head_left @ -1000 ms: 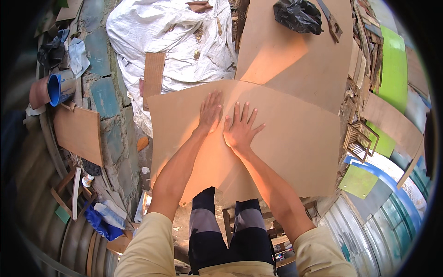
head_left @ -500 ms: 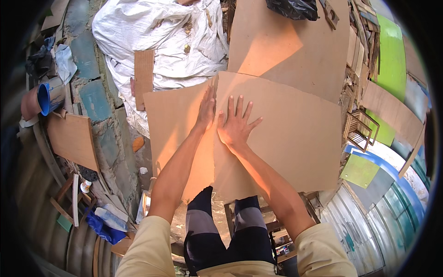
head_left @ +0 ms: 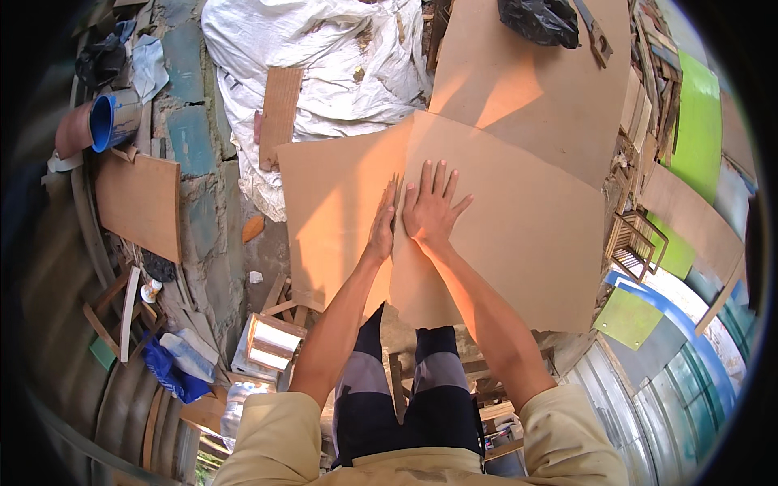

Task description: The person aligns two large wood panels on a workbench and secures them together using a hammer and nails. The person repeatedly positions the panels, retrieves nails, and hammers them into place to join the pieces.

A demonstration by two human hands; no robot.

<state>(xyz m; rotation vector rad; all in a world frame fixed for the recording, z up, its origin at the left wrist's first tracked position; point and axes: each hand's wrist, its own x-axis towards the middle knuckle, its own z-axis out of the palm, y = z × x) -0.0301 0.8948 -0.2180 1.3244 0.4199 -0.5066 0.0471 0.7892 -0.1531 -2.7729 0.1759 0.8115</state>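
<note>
The sheet (head_left: 502, 251), broad and brown, lies in the middle, just ahead of the person's legs (head_left: 442, 377); a crease runs through it from its top edge toward the knees, with the smaller part on the left, partly in bright sun, and the larger part on the right; the left hand (head_left: 384, 227) is open and turned on edge, its fingers straight and close together, set along the crease; the right hand (head_left: 431, 212) is open too, palm down on the larger part just beside the crease, fingers spread; neither hand grips anything.

Beyond the sheet, at upper right, lies a second sheet (head_left: 567, 113), with a black bag (head_left: 539, 20) and a saw (head_left: 600, 44) near its far end; at upper left is a rumpled white tarp (head_left: 340, 89), with a brown strip (head_left: 280, 113) lying on it; farther left are a bucket (head_left: 113, 120), blue inside and tipped over, and a board (head_left: 139, 202) below it; a leaf (head_left: 253, 228) lies between the board and the sheet; a slatted rack (head_left: 636, 245) stands near the sheet's right edge.
</note>
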